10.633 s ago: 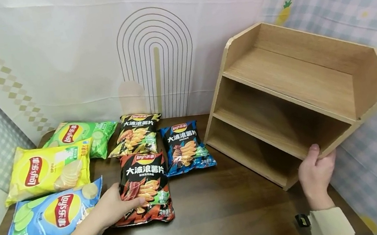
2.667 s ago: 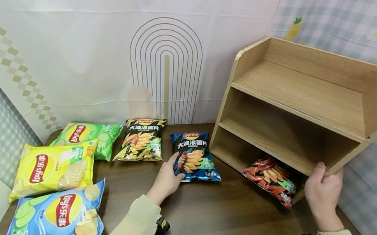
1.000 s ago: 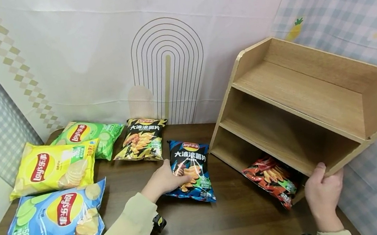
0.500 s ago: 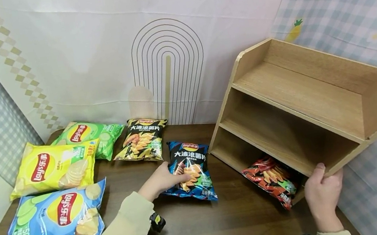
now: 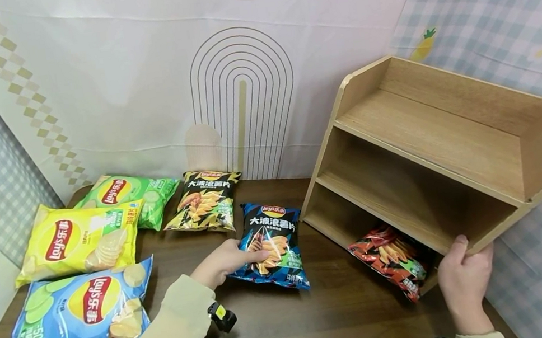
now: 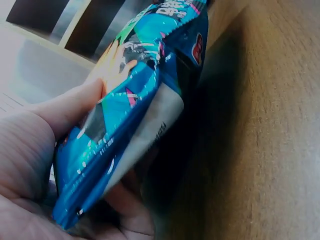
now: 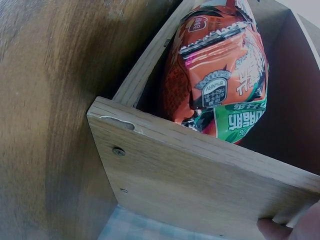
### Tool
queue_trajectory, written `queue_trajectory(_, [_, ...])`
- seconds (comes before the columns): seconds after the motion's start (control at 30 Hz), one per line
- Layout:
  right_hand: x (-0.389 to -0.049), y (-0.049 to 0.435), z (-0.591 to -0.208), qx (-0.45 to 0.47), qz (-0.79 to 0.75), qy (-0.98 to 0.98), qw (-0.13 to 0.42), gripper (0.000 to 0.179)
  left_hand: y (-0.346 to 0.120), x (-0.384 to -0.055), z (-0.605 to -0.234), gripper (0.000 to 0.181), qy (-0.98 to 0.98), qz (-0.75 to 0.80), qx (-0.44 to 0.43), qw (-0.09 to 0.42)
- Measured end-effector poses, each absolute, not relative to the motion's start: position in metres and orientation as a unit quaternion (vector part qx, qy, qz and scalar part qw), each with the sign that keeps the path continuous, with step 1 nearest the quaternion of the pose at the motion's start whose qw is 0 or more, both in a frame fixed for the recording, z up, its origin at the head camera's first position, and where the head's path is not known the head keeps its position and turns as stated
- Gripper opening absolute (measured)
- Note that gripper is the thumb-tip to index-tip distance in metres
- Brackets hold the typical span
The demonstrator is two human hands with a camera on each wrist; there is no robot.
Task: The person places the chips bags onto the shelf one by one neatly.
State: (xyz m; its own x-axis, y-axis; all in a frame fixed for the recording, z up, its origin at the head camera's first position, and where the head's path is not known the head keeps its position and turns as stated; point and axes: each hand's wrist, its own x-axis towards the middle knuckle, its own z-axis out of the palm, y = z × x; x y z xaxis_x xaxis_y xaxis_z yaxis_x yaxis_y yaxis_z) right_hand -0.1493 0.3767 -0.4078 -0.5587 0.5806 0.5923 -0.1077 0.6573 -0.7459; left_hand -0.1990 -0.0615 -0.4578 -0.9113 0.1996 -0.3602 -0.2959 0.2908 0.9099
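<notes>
My left hand (image 5: 221, 262) pinches the left edge of a black and blue bag of chips (image 5: 273, 247), thumb on its front. In the left wrist view the thumb lies over the chip bag (image 6: 125, 100) and fingers curl beneath it; the bag's far side is raised from the wood. My right hand (image 5: 466, 280) grips the right side panel of a wooden shelf unit (image 5: 447, 119), thumb on its front edge. A black and red bag of chips (image 5: 391, 258) lies in the lowest compartment, its front end sticking out; the right wrist view shows this red bag (image 7: 220, 75) close up.
On the table (image 5: 321, 326), a black and yellow chip bag (image 5: 204, 201) lies left of the shelf. Further left are green (image 5: 152, 192), yellow (image 5: 73, 238) and light blue (image 5: 74, 323) chip bags. A fabric backdrop (image 5: 138, 83) stands behind.
The red bag went from the table into the lowest compartment. My left hand then took the black and blue bag and drew it towards me and slightly left. My right hand keeps its grip.
</notes>
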Motion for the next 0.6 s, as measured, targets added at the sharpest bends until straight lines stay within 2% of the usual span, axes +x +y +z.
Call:
queue_trajectory(0.1, [-0.149,0.376,-0.407,-0.151,0.386,-0.794,0.444,0.042,-0.062,-0.199,-0.459,0.068,0.771,0.603,-0.033,0.203])
queue_trajectory(0.33, [-0.149,0.377,-0.409,-0.146,0.386,-0.794,0.447,0.042,-0.067,-0.197,-0.457,0.085,0.765,0.614,-0.020,0.192])
queue_trajectory(0.47, [-0.149,0.377,-0.409,-0.147,0.387,-0.794,0.445,0.042,-0.073,-0.195,-0.454,0.084,0.763,0.617,0.001,0.193])
queue_trajectory(0.6, [-0.149,0.377,-0.408,-0.148,0.386,-0.794,0.446,0.043,-0.075,-0.192,-0.448,0.079,0.740,0.633,0.052,0.223])
